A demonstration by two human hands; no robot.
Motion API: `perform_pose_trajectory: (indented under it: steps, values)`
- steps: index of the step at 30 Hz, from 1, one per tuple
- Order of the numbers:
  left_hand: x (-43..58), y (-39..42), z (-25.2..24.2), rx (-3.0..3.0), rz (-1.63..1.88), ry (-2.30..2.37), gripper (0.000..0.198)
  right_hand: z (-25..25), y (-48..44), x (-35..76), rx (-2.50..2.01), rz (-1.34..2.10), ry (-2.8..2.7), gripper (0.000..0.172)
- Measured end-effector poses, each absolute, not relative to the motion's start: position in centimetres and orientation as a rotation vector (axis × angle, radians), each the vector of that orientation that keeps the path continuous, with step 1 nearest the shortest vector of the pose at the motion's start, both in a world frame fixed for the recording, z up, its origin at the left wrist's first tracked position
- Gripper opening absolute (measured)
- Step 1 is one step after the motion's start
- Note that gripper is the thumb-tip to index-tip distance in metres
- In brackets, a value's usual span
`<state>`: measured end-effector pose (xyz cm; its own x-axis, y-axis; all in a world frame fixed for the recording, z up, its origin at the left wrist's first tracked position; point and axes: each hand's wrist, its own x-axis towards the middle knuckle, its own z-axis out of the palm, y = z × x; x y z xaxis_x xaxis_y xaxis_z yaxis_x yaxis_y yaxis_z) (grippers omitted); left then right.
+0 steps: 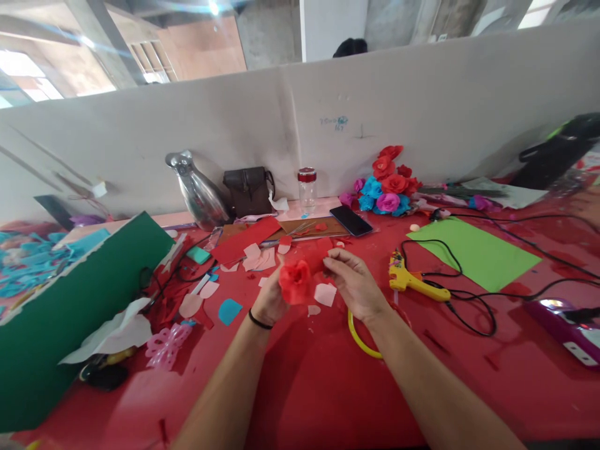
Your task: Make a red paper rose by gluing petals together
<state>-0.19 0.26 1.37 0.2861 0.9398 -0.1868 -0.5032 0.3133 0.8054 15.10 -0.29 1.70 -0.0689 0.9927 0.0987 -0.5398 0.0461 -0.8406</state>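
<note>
A red paper flower (296, 282) with layered petals is held in my left hand (269, 299), whose fingers are closed behind and under it. My right hand (355, 282) is just to the flower's right. Its thumb and fingertips pinch a red paper petal (319, 257) beside the bloom; whether this petal is joined to the flower I cannot tell. Cut pink petals (325, 294) lie on the table beneath and behind the hands. Under my right wrist, a yellow ring (359, 337) is partly hidden.
A yellow glue gun (415, 281) with a black cord lies right of my hands, near a green sheet (475, 253). Behind are a phone (350, 220), a glass jar (307, 190), finished paper flowers (391, 184) and a metal flask (199, 194). A green box (94, 312) stands left.
</note>
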Motion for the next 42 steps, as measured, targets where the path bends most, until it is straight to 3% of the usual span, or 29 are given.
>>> perform_pose_trajectory:
  steps: [3, 5, 11, 17, 22, 25, 28, 35, 42]
  values:
    - [-0.1, 0.7, 2.1, 0.568, 1.204, 0.697, 0.048, 1.5, 0.1, 15.3, -0.723, 1.381, -0.812, 0.014]
    - [0.0, 1.0, 2.4, 0.573, 1.264, 0.652, 0.053, 1.5, 0.2, 15.5, -0.777, 1.385, -0.830, 0.015]
    - [0.7, 0.9, 2.0, 0.735, 1.199, 0.788, 0.030, 0.8, 0.6, 15.4, -1.015, 1.372, -1.097, 0.020]
    - [0.6, 1.0, 2.0, 0.929, 1.189, 1.065, 0.027, 0.4, 0.6, 15.7, -1.074, 1.200, -1.377, 0.014]
    - [-0.5, 1.2, 2.8, 0.968, 1.078, 1.102, 0.034, 1.6, -1.2, 21.5, -1.597, 0.563, -1.711, 0.018]
    - [-0.8, 1.1, 3.2, 0.999, 1.030, 1.097, 0.038, 1.5, -2.2, 25.9, -2.055, 0.021, -1.943, 0.036]
    - [-0.3, 1.0, 3.0, 0.963, 0.974, 1.114, 0.043, 0.5, -2.3, 28.5, -2.371, -0.158, -2.064, 0.038]
    - [2.4, 0.6, 0.5, 0.986, 0.562, 1.162, 0.031, -0.3, -1.3, 29.3, -2.391, -0.153, -2.230, 0.034]
    - [-0.3, 2.4, 0.1, 1.134, 1.020, 1.473, 0.011, 0.9, -2.1, 28.9, -2.282, -0.414, -2.286, 0.035]
